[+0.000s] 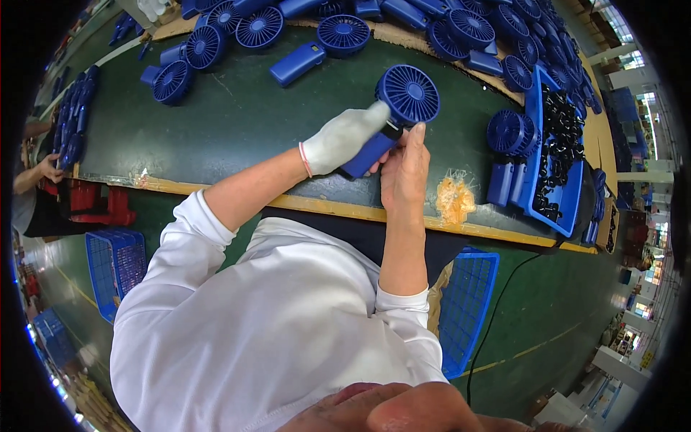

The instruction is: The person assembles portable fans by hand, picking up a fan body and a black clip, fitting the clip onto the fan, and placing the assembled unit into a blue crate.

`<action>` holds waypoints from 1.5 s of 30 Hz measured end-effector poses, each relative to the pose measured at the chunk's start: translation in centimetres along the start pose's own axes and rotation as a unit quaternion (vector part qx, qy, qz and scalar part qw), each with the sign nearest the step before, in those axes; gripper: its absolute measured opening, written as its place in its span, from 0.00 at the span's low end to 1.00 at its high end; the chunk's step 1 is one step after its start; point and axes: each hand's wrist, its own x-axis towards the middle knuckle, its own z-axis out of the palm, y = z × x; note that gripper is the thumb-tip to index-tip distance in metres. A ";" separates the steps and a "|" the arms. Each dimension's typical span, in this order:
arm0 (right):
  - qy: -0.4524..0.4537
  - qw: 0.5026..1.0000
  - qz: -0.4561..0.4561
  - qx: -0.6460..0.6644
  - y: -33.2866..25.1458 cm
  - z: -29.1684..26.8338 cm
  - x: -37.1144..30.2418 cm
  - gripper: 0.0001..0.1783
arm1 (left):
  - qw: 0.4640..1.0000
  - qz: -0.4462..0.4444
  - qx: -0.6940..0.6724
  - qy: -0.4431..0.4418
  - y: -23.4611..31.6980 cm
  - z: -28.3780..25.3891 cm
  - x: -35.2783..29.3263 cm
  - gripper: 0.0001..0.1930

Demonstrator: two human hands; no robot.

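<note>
A blue handheld fan (pixel 409 93) is between my two hands over the green worktable, its round grille pointing away from me. My left hand (pixel 347 141), in a white glove with a red-edged cuff, is closed around the fan's handle, thumb near the grille. A black part (pixel 391 130) shows at the neck between handle and grille. My bare right hand (pixel 407 171) holds the fan from the right side, fingertips just under the grille; some of its fingers are hidden behind the handle. Beyond them lies another blue fan (pixel 299 63) on the table.
Many blue fans (pixel 471 27) are heaped along the far side. On the right stands a blue tray (pixel 537 189) of small black parts, with two fans (pixel 505 180) beside it. An orange-brown patch (pixel 455 199) marks the near edge. At far left a co-worker's hand (pixel 50 168) is near stacked fans.
</note>
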 end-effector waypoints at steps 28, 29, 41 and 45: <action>-0.194 0.964 -0.090 0.160 -1.2 -2.0 -0.6 0.38 | 0.736 0.416 0.504 0.174 0.9 2.6 -2.5 0.21; -0.198 0.962 -0.087 0.169 -1.0 -2.3 -0.4 0.38 | 0.721 0.403 0.533 0.185 1.0 2.5 -2.6 0.22; 0.152 0.804 -0.296 -0.493 -5.3 -4.4 -0.3 0.19 | 0.732 0.332 0.580 0.134 2.4 -1.0 -2.0 0.22; 0.253 0.605 -0.332 -0.678 -7.2 -7.6 1.1 0.08 | 0.599 0.333 0.648 0.334 4.4 -7.8 -0.2 0.22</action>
